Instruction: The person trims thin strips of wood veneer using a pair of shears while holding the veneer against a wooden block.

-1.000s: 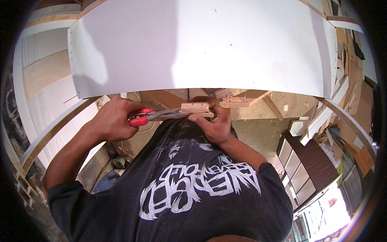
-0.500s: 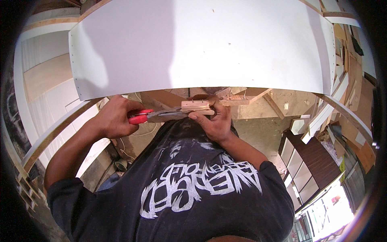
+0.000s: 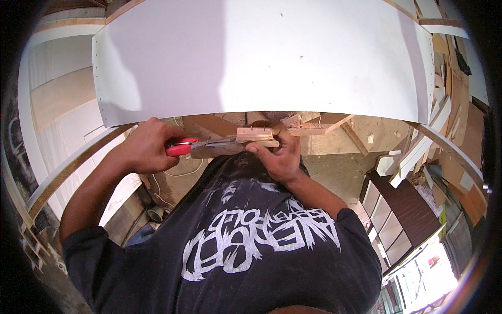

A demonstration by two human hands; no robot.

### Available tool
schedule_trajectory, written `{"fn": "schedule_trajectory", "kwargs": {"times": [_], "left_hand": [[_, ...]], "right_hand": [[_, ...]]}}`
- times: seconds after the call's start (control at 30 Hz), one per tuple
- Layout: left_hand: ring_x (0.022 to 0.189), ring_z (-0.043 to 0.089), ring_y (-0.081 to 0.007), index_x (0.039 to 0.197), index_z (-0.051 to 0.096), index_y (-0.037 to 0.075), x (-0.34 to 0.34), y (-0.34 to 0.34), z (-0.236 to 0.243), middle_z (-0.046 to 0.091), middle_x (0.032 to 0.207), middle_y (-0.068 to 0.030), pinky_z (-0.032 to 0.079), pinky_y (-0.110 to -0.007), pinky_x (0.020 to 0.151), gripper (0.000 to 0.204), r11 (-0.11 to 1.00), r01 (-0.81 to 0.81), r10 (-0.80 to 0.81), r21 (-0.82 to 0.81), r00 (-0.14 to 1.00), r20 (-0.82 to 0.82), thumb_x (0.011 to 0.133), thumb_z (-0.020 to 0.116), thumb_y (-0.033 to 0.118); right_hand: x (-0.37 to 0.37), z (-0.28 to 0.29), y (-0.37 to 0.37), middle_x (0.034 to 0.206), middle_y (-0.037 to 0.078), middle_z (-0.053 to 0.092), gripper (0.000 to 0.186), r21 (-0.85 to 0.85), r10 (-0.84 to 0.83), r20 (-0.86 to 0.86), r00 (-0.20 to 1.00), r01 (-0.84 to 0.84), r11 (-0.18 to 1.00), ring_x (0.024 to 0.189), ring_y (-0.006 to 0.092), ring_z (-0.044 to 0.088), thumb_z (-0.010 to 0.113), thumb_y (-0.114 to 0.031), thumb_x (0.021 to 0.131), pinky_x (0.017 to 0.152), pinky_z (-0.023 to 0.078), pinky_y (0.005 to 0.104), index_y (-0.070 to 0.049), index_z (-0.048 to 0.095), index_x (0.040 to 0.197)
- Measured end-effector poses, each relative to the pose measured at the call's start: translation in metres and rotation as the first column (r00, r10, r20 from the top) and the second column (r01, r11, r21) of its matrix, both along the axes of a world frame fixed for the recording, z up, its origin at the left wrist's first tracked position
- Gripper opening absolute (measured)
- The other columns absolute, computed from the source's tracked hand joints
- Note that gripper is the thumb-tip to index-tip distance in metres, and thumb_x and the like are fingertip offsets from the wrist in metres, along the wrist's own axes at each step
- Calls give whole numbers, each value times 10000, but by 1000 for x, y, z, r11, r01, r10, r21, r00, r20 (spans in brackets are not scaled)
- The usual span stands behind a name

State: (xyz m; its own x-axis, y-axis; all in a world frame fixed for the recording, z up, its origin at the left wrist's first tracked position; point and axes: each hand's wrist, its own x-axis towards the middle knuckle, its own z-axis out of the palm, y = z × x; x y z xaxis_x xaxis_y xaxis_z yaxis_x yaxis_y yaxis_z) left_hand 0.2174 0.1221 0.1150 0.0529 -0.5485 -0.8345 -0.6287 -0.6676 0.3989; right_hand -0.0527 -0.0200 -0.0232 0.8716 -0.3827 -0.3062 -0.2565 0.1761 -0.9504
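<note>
My left hand point(image 3: 149, 148) is closed round the red handles of what look like metal pliers point(image 3: 180, 149). Their grey jaws point right and reach the left end of a short pale wooden block point(image 3: 253, 134), where the tips are hidden. Two nails stick up out of the top of this block. My right hand point(image 3: 280, 158) grips the block from the right, its thumb along the lower edge and the other fingers behind. Both hands are in front of my dark shirt, just below the near edge of a large white panel point(image 3: 314, 68).
Past my right hand, another wooden strip point(image 3: 308, 130) with upright nails lies below the panel edge. A dark brown cabinet point(image 3: 400, 206) with white compartments stands at the lower right. Wooden offcuts lean along the right side, and white boards point(image 3: 83, 136) stand at the left.
My left hand and the pliers have shifted slightly upward. The wooden block in my right hand has risen a little and moved slightly right; both grips are the same.
</note>
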Motion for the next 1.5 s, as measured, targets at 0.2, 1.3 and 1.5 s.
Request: {"fn": "schedule_trajectory", "kwargs": {"times": [0.2,1.3,1.5], "left_hand": [[777,687,-295,1152,674,-43,-10,13,5,689,860,-210,533,-397,728,442,966,-230,211,-117,966,-152,742,750,104],[716,652,-388,1014,668,-1,-1,3,10,656,792,-209,505,-443,670,316,991,-44,49,-123,998,35,698,668,17],[699,633,-390,988,668,-4,1,8,8,651,784,-207,501,-436,664,299,994,-14,13,-113,1000,-9,690,644,14]], "right_hand": [[1,-4,4,1108,128,717,356,-29,-45,15,999,45,999,1003,153,679,791,-87,899,896,558,299,64,616,1169],[5,0,1,1079,101,719,374,-157,-15,-78,997,3,988,1000,133,669,823,-128,881,894,560,288,35,617,1148],[10,5,-2,1064,106,724,406,-168,-19,-54,998,9,986,987,125,670,834,-155,874,877,563,286,44,624,1158]]}}
